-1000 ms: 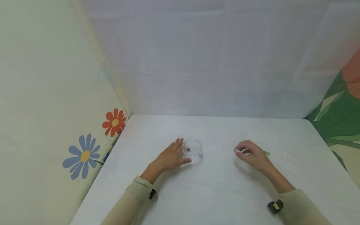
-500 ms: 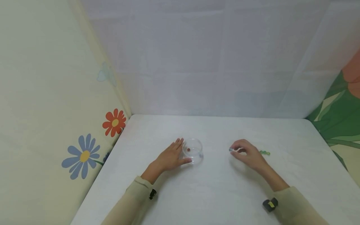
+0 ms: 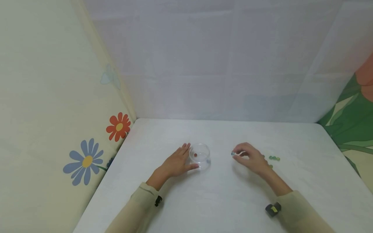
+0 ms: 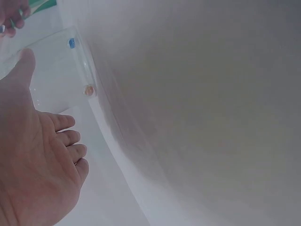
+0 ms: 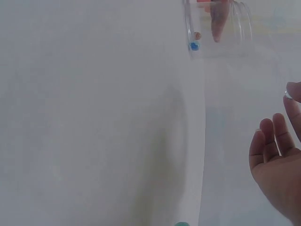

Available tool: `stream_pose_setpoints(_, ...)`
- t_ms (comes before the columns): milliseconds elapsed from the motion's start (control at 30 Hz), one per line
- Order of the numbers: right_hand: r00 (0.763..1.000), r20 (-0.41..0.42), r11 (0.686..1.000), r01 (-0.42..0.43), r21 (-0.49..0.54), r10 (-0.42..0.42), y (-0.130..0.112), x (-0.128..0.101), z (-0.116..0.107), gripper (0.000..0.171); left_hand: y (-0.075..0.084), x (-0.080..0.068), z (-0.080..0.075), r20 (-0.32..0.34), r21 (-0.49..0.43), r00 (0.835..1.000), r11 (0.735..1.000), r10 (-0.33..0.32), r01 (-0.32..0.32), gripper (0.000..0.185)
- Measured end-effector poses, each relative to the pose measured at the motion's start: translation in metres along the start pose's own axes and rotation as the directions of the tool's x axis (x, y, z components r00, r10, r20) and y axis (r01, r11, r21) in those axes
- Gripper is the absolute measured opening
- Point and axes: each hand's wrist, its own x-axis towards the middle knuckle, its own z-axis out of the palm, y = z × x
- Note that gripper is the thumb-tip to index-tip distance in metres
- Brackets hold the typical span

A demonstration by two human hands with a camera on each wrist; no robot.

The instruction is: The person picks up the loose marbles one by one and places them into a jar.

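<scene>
A clear round container (image 3: 201,161) stands on the white table, holding a reddish-brown marble (image 3: 195,155) and a blue marble (image 4: 71,43). Beside it rests my left hand (image 3: 176,165), its fingers straight along the left side and the thumb at the near side. To the right of the container, above the table, my right hand (image 3: 252,160) pinches a small bluish marble (image 3: 233,153) between thumb and fingertips. In the right wrist view the pinched marble (image 5: 288,95) is mostly covered by the fingertips, while the other fingers are loosely bent.
Several greenish marbles (image 3: 274,158) lie in a short row to the right of my right hand. Another green marble (image 3: 271,166) sits close to that wrist. A white cloth wall (image 3: 221,97) rises behind the table, and a flower-printed wall (image 3: 58,113) borders the left side.
My right hand has moved left toward the container with the pinched marble, uncovering the green marbles behind it. The left hand and the container have stayed in place.
</scene>
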Motion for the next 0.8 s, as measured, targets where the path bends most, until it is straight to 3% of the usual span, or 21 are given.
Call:
stream_pose_setpoints(533, 1.0, -0.005, 0.999, -0.028, 0.026, 0.028, -0.012, 0.013, 0.017, 0.016, 0.002, -0.001, -0.002, -0.005, -0.003, 1.0, 1.0, 0.0, 0.0, 0.102)
stream_pose_setpoints(800, 0.999, 0.026, 0.997, -0.039, 0.062, 0.037, -0.054, 0.017, 0.017, 0.013, 0.002, 0.0, -0.002, -0.003, -0.002, 1.0, 1.0, 0.001, -0.001, 0.102)
